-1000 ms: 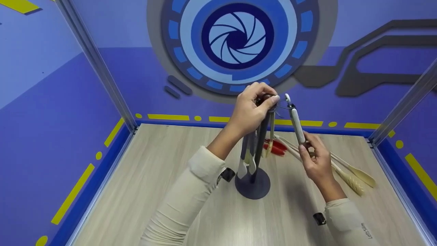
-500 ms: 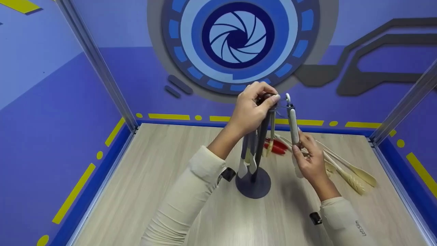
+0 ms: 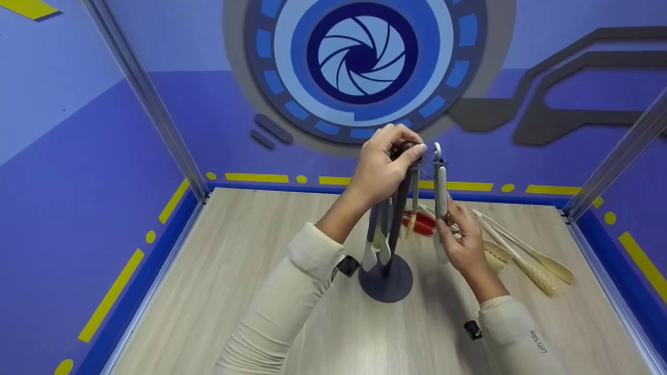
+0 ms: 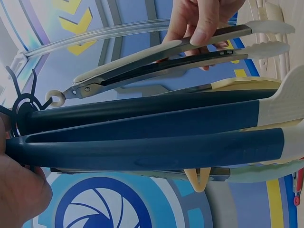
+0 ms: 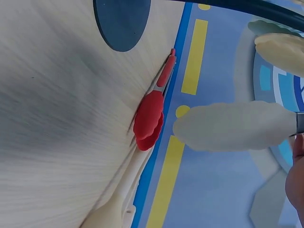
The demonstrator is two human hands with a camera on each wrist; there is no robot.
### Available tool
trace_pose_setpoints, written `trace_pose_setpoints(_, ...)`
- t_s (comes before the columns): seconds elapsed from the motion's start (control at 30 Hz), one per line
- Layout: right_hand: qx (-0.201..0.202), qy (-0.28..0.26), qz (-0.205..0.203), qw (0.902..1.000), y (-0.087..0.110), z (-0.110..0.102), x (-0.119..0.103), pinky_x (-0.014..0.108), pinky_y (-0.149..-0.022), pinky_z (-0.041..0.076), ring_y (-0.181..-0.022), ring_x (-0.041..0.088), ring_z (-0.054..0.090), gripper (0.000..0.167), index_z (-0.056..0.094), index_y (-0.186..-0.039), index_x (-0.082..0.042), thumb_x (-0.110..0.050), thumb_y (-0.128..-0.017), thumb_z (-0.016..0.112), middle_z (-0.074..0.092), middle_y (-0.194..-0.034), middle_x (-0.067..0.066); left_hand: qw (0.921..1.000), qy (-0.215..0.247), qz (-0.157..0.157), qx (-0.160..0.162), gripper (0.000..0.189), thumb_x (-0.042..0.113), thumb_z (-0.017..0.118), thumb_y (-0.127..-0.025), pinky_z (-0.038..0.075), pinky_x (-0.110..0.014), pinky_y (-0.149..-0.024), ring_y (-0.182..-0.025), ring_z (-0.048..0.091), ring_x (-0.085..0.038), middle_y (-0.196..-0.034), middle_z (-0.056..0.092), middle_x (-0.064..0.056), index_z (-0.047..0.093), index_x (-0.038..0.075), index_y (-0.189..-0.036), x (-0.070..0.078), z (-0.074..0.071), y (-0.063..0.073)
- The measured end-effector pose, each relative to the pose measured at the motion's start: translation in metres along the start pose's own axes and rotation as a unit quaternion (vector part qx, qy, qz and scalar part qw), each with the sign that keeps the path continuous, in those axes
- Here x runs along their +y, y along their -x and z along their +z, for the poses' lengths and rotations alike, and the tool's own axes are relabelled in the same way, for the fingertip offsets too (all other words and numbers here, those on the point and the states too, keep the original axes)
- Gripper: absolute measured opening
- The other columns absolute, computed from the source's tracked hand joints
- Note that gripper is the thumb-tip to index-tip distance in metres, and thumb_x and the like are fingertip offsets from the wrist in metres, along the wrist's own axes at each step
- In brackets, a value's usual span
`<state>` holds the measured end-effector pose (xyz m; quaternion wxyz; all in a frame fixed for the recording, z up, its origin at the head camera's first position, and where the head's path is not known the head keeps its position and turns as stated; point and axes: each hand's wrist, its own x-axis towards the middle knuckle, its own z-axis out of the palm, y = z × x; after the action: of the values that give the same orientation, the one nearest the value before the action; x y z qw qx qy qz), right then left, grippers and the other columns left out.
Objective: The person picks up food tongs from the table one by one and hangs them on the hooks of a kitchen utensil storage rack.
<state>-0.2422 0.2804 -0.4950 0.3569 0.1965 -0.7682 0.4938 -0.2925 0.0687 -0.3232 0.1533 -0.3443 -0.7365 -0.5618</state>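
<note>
At the top of a dark utensil stand, my left hand (image 3: 388,164) grips the head. The stand's round base (image 3: 386,280) rests on the table. My right hand (image 3: 462,237) pinches tongs (image 3: 441,192) with pale handle grips and whitish scalloped tips (image 5: 232,126). They hang upright, ring (image 4: 55,98) uppermost beside the stand's hooks (image 4: 34,85); whether the ring is on a hook I cannot tell. Dark blue tongs (image 4: 152,154) with pale tips hang on the stand. Behind them show other tongs with cream and green tips (image 4: 266,172), partly hidden.
Red-tipped tongs (image 5: 149,118) lie on the table by the back wall. Several cream utensils, among them a spoon (image 3: 555,268) and a slotted server (image 3: 539,278), lie to the right. Blue printed panels (image 3: 292,104) enclose the table (image 3: 250,250) at the back and sides.
My right hand has moved left, bringing the tongs nearer the stand and from tilted to nearly upright. The left hand stays on the stand's top.
</note>
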Motion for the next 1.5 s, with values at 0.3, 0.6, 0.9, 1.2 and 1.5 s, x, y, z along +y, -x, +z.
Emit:
trace_pose_setpoints(0.3, -0.021, 0.003, 0.037, 0.9991, 0.009, 0.008, 0.028, 0.008, -0.068, 0.044, -0.087, -0.001, 0.048, 0.063, 0.052, -0.155, -0.004, 0.017, -0.097, 0.061, 0.056, -0.105, 0.012, 1.0, 0.004, -0.002, 0.004, 0.009, 0.02, 0.07, -0.105, 0.05, -0.024, -0.083, -0.097, 0.055, -0.013, -0.102, 0.065, -0.005, 0.074, 0.011, -0.106, 0.001, 0.0, 0.0)
trace_pose_setpoints(0.6, -0.041, -0.027, 0.051, 0.9975, 0.009, 0.015, 0.027, 0.01, -0.059, 0.047, -0.082, 0.004, 0.051, 0.06, 0.051, -0.158, -0.009, 0.01, -0.101, 0.061, 0.057, -0.105, 0.009, 0.9999, 0.01, 0.002, -0.001, 0.009, 0.02, 0.07, -0.105, 0.048, -0.025, -0.081, -0.093, 0.055, -0.014, -0.101, 0.065, -0.005, 0.074, 0.012, -0.106, 0.001, -0.001, -0.001)
trace_pose_setpoints(0.9, -0.042, -0.008, 0.048, 0.9979, 0.005, 0.022, 0.018, 0.007, -0.063, 0.048, -0.084, 0.004, 0.054, 0.056, 0.053, -0.152, 0.002, 0.014, -0.098, 0.063, 0.063, -0.107, 0.019, 0.9998, 0.018, -0.004, 0.002, 0.009, 0.019, 0.07, -0.104, 0.049, -0.024, -0.079, -0.093, 0.055, -0.013, -0.101, 0.065, -0.005, 0.074, 0.011, -0.106, 0.001, -0.001, 0.0)
trace_pose_setpoints(1.2, -0.032, 0.0, 0.017, 0.9993, 0.007, 0.032, 0.012, 0.013, -0.067, 0.043, -0.08, 0.003, 0.053, 0.05, 0.058, -0.146, 0.008, 0.016, -0.096, 0.064, 0.062, -0.1, 0.022, 0.9997, 0.024, -0.001, 0.004, 0.009, 0.018, 0.07, -0.105, 0.05, -0.024, -0.08, -0.094, 0.056, -0.012, -0.103, 0.065, -0.005, 0.073, 0.011, -0.106, 0.001, -0.001, 0.001)
trace_pose_setpoints(1.5, -0.03, -0.02, 0.019, 0.9992, 0.012, 0.035, 0.026, 0.013, -0.067, 0.039, -0.079, 0.002, 0.049, 0.058, 0.058, -0.153, -0.008, 0.011, -0.099, 0.065, 0.06, -0.097, 0.02, 0.9999, 0.012, 0.001, 0.006, 0.009, 0.019, 0.07, -0.104, 0.049, -0.024, -0.08, -0.094, 0.056, -0.012, -0.102, 0.066, -0.005, 0.073, 0.01, -0.106, 0.001, 0.0, 0.0)
